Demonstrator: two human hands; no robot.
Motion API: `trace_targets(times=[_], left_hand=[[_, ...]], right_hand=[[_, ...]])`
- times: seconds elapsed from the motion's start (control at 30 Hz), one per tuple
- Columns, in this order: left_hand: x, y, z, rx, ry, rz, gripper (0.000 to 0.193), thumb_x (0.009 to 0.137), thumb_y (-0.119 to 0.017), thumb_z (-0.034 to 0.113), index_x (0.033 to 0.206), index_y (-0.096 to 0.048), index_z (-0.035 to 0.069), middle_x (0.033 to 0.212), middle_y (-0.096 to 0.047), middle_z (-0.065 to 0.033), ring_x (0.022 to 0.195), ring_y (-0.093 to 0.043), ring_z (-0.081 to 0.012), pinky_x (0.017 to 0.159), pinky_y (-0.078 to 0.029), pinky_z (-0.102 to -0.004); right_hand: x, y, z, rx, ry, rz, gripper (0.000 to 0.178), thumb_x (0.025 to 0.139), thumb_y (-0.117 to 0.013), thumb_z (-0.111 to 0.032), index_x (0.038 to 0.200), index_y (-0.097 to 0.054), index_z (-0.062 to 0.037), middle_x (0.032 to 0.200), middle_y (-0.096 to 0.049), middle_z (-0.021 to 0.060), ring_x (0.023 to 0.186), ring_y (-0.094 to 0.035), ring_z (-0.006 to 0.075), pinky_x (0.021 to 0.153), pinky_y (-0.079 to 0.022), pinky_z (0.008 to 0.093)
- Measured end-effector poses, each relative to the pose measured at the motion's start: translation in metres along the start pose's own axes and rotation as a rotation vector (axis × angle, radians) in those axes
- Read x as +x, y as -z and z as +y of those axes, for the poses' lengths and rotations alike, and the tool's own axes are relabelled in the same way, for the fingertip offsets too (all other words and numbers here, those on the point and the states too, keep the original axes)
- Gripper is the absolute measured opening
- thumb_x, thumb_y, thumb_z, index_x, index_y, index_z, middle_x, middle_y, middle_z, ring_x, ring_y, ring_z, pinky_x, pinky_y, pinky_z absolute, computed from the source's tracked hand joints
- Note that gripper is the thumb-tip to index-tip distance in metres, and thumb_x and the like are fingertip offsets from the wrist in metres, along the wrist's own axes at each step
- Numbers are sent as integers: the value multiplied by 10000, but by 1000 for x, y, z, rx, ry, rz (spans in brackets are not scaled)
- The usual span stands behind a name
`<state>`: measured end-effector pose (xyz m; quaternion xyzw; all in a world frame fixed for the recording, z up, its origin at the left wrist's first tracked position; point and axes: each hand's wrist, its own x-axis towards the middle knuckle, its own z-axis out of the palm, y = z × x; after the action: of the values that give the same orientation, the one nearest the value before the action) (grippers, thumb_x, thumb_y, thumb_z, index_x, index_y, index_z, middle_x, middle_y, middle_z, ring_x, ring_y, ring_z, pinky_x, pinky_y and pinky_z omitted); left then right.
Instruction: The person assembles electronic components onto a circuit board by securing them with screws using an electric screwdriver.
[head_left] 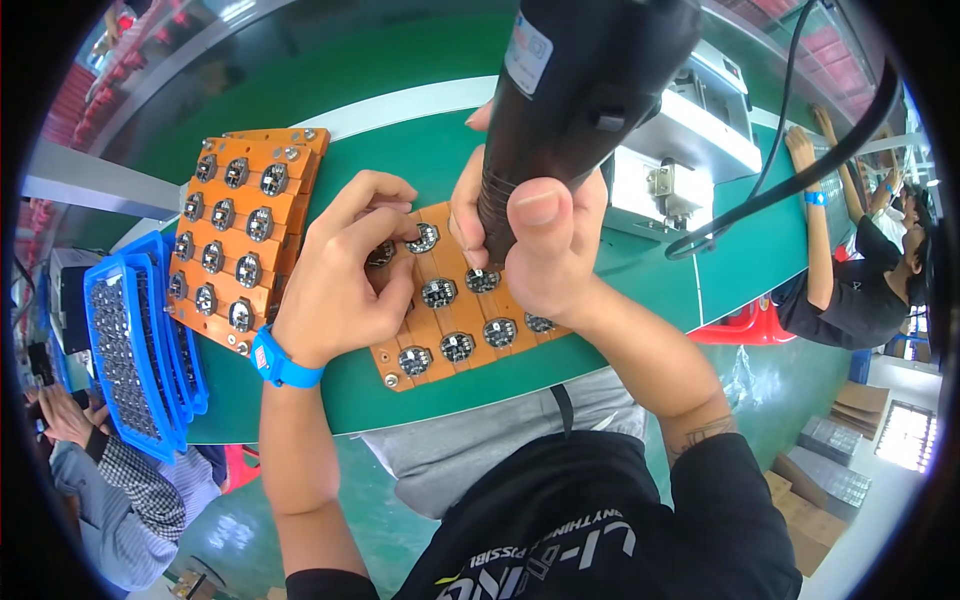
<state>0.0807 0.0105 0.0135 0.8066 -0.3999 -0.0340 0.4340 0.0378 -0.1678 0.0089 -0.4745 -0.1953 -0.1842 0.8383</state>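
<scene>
My right hand (555, 250) is wrapped round a black electric screwdriver (575, 100), thumb along its side. The tool's lower end is over an orange fixture plate (415, 318) that carries several small round circuit boards (438, 293). Its tip is hidden behind my fingers. Over the plate's far left corner, my left hand (345, 260) has its fingers curved and its thumb apart from them. One fingertip is at the edge of a round board (423, 238), and another board lies partly hidden between thumb and fingers. A blue band circles my left wrist.
More orange plates with round boards (237, 215) are stacked at the left. Beside them stand blue trays (130, 350) full of small dark parts. A white machine (690, 135) sits at the back right, near a black cable (800, 190). Other people work at both sides.
</scene>
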Motion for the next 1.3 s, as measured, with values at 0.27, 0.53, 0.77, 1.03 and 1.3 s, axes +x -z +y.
trace_targets(times=[0.27, 0.53, 0.77, 1.03, 1.3], left_hand=[[6, 3, 14, 88, -178, 53, 252, 634, -662, 9, 885, -657, -11, 1194, -563, -197, 1099, -576, -368, 924, -487, -442], [4, -4, 26, 126, -245, -112, 253, 609, -657, 72, 842, -732, 10, 1287, -528, -232, 1185, -518, -421, 1079, -322, -607], [1, -4, 19, 87, -226, -71, 278, 610, -669, 63, 876, -737, 19, 1292, -523, -214, 1171, -522, -423, 1077, -316, -624], [5, -7, 21, 94, -225, -153, 293, 586, -666, 71, 867, -736, 29, 1326, -503, -216, 1212, -498, -420, 1066, -300, -657], [3, -3, 14, 128, -225, -152, 291, 550, -646, 102, 812, -744, 23, 1340, -502, -213, 1224, -490, -408, 1082, -299, -647]], right_hand=[[7, -15, -55, -491, -13, 341, 1134, 728, -281, -943, 1472, -202, -90, 560, -505, 61, 410, -471, 142, 425, -416, 268], [16, 48, -138, -701, 322, 517, 947, 825, -246, -884, 1306, -401, -83, 564, -478, 89, 401, -393, 183, 420, -363, 320], [10, 64, -122, -672, 247, 509, 769, 924, -251, -780, 1228, -402, -90, 556, -446, 70, 431, -414, 182, 466, -374, 320], [-2, 46, -110, -548, -2, 406, 833, 873, -244, -840, 1257, -384, -115, 552, -444, 54, 396, -396, 168, 465, -391, 330], [-10, -16, -39, -465, -114, 181, 1049, 721, -212, -950, 1286, -270, -68, 563, -516, 68, 417, -485, 173, 441, -416, 272]])
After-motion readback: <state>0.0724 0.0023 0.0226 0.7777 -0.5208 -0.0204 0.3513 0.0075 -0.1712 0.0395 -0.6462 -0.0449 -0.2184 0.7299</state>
